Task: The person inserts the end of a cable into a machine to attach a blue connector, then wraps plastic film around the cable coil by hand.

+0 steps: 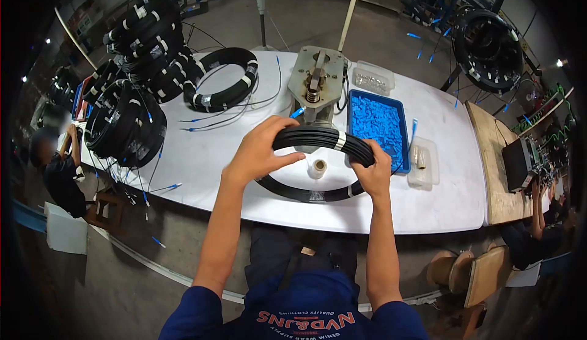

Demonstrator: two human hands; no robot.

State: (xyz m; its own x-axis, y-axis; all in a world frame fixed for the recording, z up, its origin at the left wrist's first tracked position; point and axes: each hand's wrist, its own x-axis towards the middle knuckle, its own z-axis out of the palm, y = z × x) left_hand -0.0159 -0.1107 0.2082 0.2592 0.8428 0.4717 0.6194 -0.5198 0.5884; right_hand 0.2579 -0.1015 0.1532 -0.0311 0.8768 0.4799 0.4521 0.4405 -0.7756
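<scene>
A coil of black cable (315, 137) is tilted up at its far side above the white table, bound with white tape. My left hand (260, 147) is around the coil's left part, fingers over the top and thumb stretched inside the ring. My right hand (376, 169) grips the coil's right side. Just beyond my left fingertips is a blue connector (298, 112), in front of a metal press (317, 77). Through the ring a small roll of tape (318, 168) shows on the table.
Right of the press stands a blue tray (405, 156) of small blue parts, beside clear plastic boxes (431, 178). Another cable coil (249, 83) lies left, near stacked coils (143, 40). People sit at the left (64, 178) and right (535, 230).
</scene>
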